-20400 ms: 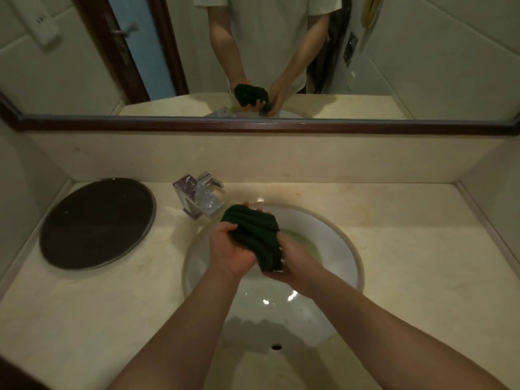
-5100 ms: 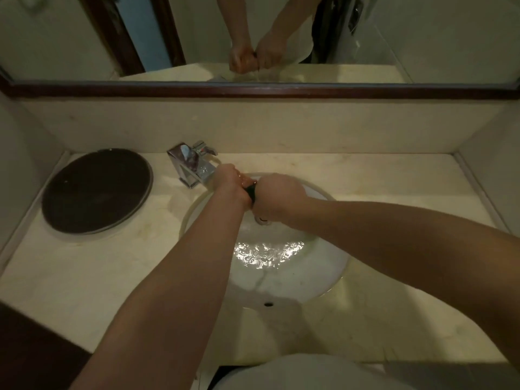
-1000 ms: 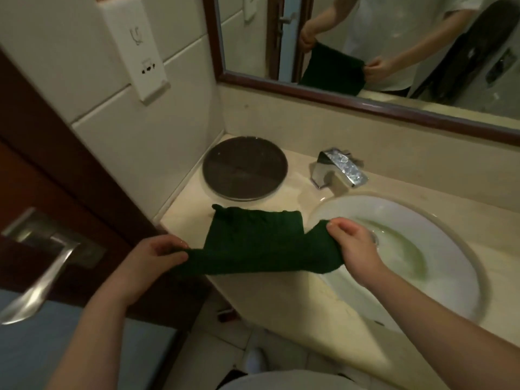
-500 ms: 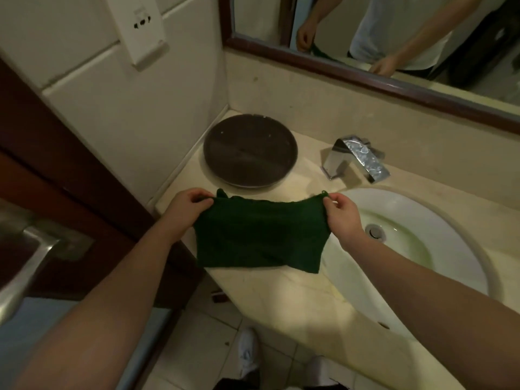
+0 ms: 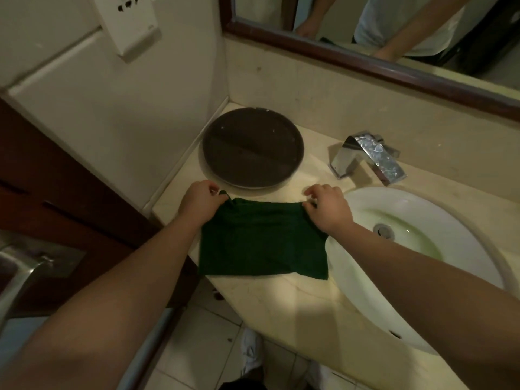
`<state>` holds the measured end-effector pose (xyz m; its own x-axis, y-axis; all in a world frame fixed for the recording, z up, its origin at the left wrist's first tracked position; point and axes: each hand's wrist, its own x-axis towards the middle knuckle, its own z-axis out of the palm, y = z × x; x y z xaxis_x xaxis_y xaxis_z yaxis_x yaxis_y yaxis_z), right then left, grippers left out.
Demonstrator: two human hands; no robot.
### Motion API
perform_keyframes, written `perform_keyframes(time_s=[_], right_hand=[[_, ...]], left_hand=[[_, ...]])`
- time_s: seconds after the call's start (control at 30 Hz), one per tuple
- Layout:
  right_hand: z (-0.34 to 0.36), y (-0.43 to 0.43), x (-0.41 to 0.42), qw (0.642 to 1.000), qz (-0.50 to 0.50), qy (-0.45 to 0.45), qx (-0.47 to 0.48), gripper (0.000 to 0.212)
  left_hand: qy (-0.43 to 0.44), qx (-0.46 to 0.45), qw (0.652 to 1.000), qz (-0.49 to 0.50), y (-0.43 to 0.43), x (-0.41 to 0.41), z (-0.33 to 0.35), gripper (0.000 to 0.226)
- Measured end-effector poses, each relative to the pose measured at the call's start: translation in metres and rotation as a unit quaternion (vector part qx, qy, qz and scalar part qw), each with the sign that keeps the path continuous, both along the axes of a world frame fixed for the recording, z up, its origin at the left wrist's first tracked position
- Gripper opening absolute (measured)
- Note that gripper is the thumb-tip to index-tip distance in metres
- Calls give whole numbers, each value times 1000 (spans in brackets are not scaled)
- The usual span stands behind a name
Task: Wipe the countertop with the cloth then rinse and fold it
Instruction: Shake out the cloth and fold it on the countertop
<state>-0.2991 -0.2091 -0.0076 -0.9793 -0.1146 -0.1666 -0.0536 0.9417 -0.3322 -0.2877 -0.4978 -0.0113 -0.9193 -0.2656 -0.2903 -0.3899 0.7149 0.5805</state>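
Note:
A dark green cloth (image 5: 261,240) lies spread flat on the beige countertop (image 5: 284,308), left of the sink basin. My left hand (image 5: 201,202) pinches its far left corner. My right hand (image 5: 327,208) pinches its far right corner and covers part of the right edge. The near edge of the cloth rests close to the counter's front edge.
A round dark plate (image 5: 253,147) sits at the back left corner, just beyond the cloth. A chrome faucet (image 5: 365,157) stands behind the white oval sink (image 5: 416,249). A wall runs along the left, a framed mirror (image 5: 365,63) above the backsplash. Tiled floor shows below.
Both hands have lowered the cloth from hanging in the air onto the countertop, where it now lies flat. The view has tilted further down.

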Motion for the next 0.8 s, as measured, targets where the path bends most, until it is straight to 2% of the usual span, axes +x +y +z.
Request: perform_keyframes(time_s=[0.07,0.17,0.3,0.4,0.47,0.5,0.57,0.6,0.67,0.73,0.8], right_hand=[[-2,-4,-6,999,16,-40,21,19],[-5,0,-7,996,47,-47,54,13],[-2,21,-5,997,33,-41,55,19],[1,29,-5,998,28,-54,26,21],[4,28,-5,997,30,-65,4,20],[5,27,-5,997,28,-75,-4,19],[8,26,-5,995,34,-92,6,18],[9,27,-5,994,42,-97,18,18],[10,28,-5,993,46,-109,22,20],[14,29,-4,992,23,-125,-16,24],[17,30,-4,989,-8,-137,-63,27]], left_hand=[[-27,-13,999,-18,2,-1,-2,19],[-35,-52,998,-8,2,2,-3,5],[0,-67,993,102,-10,6,-4,14],[22,-48,992,119,-2,5,4,36],[84,-81,986,118,24,15,16,43],[126,-84,984,90,44,26,23,39],[154,-45,985,-63,90,55,31,24],[138,-34,977,-161,114,70,31,19],[89,-40,947,-306,151,97,25,25],[69,-98,925,-362,173,115,10,33],[81,-160,916,-359,182,123,0,28]])
